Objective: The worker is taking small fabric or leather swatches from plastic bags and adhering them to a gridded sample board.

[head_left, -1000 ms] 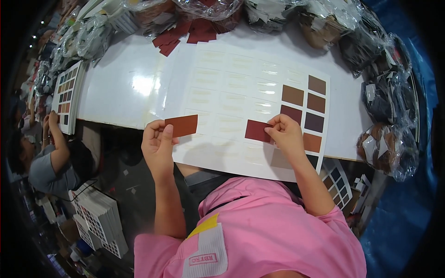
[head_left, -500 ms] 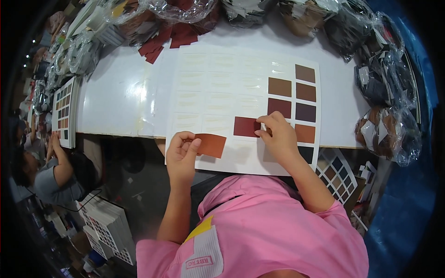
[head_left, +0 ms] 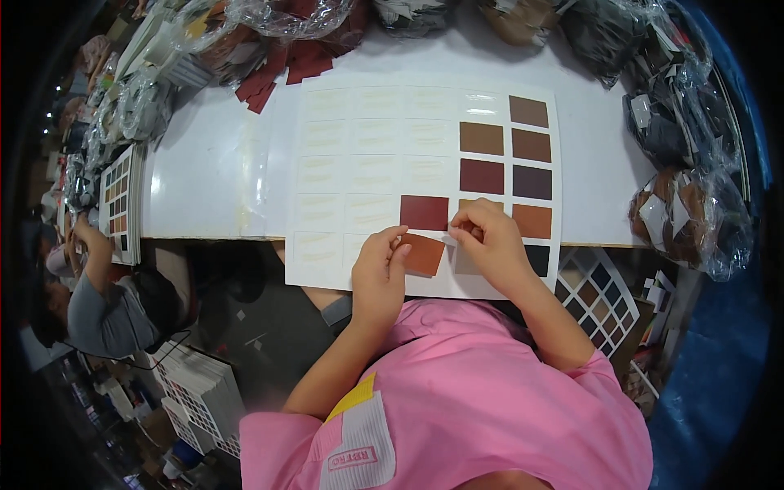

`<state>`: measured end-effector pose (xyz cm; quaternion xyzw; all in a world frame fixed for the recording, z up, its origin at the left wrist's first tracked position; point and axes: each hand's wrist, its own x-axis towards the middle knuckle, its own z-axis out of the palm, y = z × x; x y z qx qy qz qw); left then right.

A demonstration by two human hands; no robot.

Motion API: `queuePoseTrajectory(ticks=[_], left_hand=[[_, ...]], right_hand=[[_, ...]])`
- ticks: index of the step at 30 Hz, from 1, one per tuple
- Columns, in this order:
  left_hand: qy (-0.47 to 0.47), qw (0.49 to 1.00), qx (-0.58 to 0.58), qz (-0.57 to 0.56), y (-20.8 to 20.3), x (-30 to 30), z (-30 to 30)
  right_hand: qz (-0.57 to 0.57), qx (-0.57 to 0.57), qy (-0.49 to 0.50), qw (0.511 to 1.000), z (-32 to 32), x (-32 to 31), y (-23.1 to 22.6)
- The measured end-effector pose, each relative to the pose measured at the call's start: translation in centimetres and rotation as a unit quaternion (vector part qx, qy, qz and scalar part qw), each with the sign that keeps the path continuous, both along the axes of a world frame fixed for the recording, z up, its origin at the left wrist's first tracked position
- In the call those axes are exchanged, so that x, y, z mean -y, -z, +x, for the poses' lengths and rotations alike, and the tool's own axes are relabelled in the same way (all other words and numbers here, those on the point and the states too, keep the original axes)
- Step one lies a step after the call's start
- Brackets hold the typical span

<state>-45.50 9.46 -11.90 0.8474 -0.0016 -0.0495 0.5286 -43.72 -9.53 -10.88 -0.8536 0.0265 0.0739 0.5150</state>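
The white card [head_left: 322, 273] lies on the table [head_left: 196, 196], in the middle of the frame, and it appears to be partly filled. In its rightmost column, all 5 places bear colour swatches, down to the black swatch [head_left: 536, 260]. In the column beside it, 4 places seem covered, the lower 2 partly hidden by the right hand [head_left: 494, 245]; the top place is bare. In the 3rd column from the right, the crimson swatch [head_left: 424, 211] lies at the 4th place, while the 3 places above are bare. The 2 columns at the left show only pale streaks, so more than half of the card seems to remain.

The left hand [head_left: 381, 265] grasps the orange-brown swatch [head_left: 425, 257] between thumb and fingers, over the bottom place under the crimson swatch. The right hand's fingertips are pinched together near the crimson swatch's right edge; I cannot tell if they grip something.
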Motion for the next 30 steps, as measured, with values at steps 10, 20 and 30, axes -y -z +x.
queuePoseTrajectory(ticks=[10, 20, 30], left_hand=[[0.020, 0.998, 0.043, 0.031, 0.6, 0.9, -0.9], [0.035, 0.997, 0.050, 0.054, 0.5, 0.9, -0.8], [0.056, 0.981, 0.123, 0.139, 1.1, 0.3, -0.6]], right_hand=[[-0.048, 0.019, -0.030, 0.998, -1.6, -0.7, 0.9], [-0.126, 0.067, -0.040, 0.989, -1.6, -1.1, 1.4], [-0.133, 0.053, -0.032, 0.989, -1.8, -1.3, 1.2]])
